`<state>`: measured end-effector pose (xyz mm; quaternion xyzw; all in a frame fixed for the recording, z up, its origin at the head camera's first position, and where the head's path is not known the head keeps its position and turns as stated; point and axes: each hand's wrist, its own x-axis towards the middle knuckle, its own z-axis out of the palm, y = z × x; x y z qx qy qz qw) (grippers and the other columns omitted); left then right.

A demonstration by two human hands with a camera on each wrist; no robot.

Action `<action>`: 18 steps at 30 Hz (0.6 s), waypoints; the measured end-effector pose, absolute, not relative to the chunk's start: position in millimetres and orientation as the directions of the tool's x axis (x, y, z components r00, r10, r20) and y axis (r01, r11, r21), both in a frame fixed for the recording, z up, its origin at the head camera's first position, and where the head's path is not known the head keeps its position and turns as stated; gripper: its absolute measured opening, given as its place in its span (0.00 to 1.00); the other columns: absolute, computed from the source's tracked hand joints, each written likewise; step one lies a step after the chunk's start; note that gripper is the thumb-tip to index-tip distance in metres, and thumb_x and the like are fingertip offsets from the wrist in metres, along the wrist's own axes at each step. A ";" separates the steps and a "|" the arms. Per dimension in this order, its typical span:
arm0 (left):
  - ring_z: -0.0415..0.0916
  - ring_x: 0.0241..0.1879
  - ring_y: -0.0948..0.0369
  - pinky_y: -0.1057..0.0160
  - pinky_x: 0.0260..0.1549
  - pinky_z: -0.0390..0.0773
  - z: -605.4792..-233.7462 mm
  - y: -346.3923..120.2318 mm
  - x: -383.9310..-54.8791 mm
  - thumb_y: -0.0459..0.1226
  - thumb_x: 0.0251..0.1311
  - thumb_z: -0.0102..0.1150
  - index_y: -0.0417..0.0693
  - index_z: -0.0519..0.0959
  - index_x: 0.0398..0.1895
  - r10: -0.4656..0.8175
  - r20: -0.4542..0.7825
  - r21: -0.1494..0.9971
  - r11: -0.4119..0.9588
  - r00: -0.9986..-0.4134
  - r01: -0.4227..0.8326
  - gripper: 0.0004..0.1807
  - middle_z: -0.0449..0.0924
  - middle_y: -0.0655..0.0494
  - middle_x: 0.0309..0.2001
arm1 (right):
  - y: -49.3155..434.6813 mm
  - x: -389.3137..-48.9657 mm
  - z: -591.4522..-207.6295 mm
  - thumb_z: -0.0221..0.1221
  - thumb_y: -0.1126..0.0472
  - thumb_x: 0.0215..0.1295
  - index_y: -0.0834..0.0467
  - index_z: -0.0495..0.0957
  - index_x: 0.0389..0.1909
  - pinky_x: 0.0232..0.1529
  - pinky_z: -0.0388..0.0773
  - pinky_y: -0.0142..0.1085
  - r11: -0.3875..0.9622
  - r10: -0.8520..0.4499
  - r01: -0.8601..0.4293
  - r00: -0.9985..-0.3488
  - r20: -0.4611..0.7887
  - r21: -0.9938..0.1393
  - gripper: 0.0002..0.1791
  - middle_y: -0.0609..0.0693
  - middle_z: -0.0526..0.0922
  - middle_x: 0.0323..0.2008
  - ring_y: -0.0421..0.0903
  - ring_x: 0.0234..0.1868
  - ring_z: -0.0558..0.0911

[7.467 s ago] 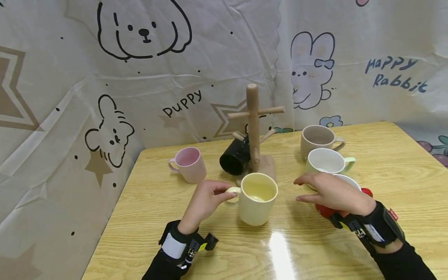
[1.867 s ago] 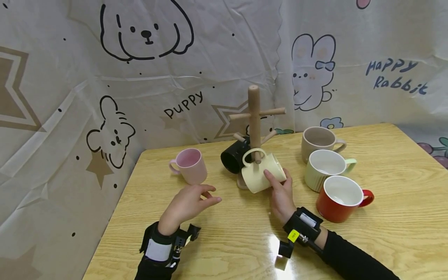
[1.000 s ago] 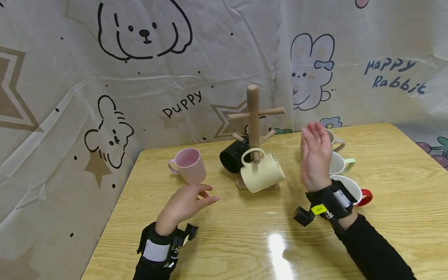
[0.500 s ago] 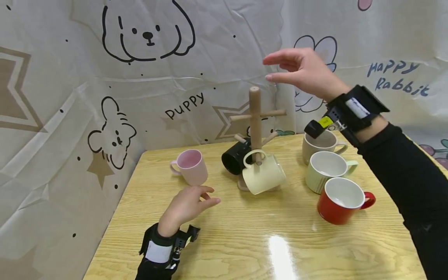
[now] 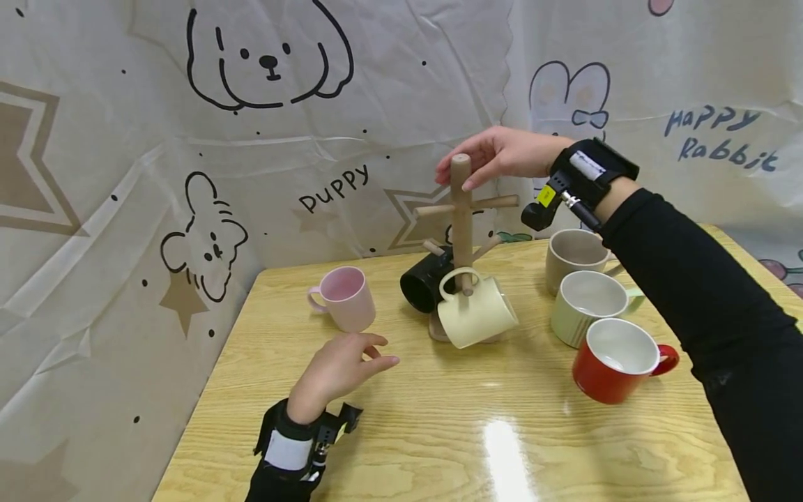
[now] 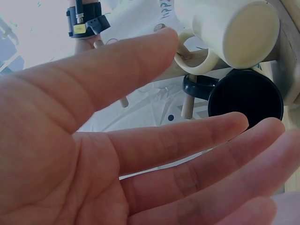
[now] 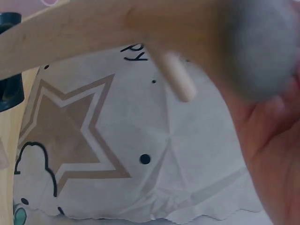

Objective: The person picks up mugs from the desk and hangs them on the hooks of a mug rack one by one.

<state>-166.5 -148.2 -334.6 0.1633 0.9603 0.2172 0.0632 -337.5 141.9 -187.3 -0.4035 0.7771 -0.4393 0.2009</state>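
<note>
A wooden mug tree (image 5: 461, 216) stands mid-table. My right hand (image 5: 502, 155) grips its post near the top, thumb in front and fingers behind; the right wrist view has the post's blurred end close to the palm. On a low front peg hangs a pale yellow mug (image 5: 477, 317) by its handle, tilted. Behind it a black mug (image 5: 426, 282) hangs on another low peg, its mouth facing left and forward. My left hand (image 5: 339, 369) hovers over the table in front of a pink mug (image 5: 346, 298), holding nothing, its fingers spread in the left wrist view.
On the right side, a taupe mug (image 5: 574, 258), a pale green mug (image 5: 590, 307) and a red mug (image 5: 611, 366) stand upright in a row. The right sleeve (image 5: 690, 300) passes over that side. A printed cloth (image 5: 401, 90) hangs behind the table (image 5: 426, 432).
The yellow mug went from my left hand to my right and onto the front peg. My right hand let go, rose, and moved left onto the top of the post. The left hand drew back.
</note>
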 end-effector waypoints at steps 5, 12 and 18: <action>0.75 0.35 0.58 0.55 0.36 0.75 -333.6 -147.4 -166.5 0.52 0.51 0.56 0.45 0.78 0.46 0.342 -0.056 0.433 0.855 -0.938 0.285 0.24 0.81 0.55 0.32 | 142.2 -342.4 -194.1 0.57 0.64 0.55 0.66 0.71 0.48 0.53 0.69 0.37 0.250 -0.830 -0.492 -0.552 0.077 -0.834 0.19 0.53 0.79 0.45 0.53 0.52 0.72; 0.75 0.33 0.61 0.56 0.35 0.75 -334.0 -146.9 -167.4 0.51 0.51 0.56 0.46 0.78 0.45 0.345 -0.050 0.424 0.857 -0.937 0.293 0.23 0.81 0.56 0.31 | 142.3 -341.5 -201.0 0.59 0.63 0.54 0.66 0.73 0.44 0.52 0.71 0.38 0.241 -0.786 -0.517 -0.601 0.147 -0.821 0.17 0.52 0.81 0.42 0.52 0.49 0.74; 0.75 0.33 0.61 0.56 0.34 0.75 -335.3 -147.1 -167.9 0.51 0.51 0.56 0.46 0.78 0.45 0.333 -0.051 0.419 0.863 -0.942 0.282 0.23 0.81 0.56 0.31 | 140.0 -338.8 -207.2 0.60 0.62 0.53 0.66 0.74 0.43 0.49 0.72 0.37 0.215 -0.751 -0.546 -0.622 0.220 -0.810 0.17 0.51 0.82 0.39 0.51 0.47 0.76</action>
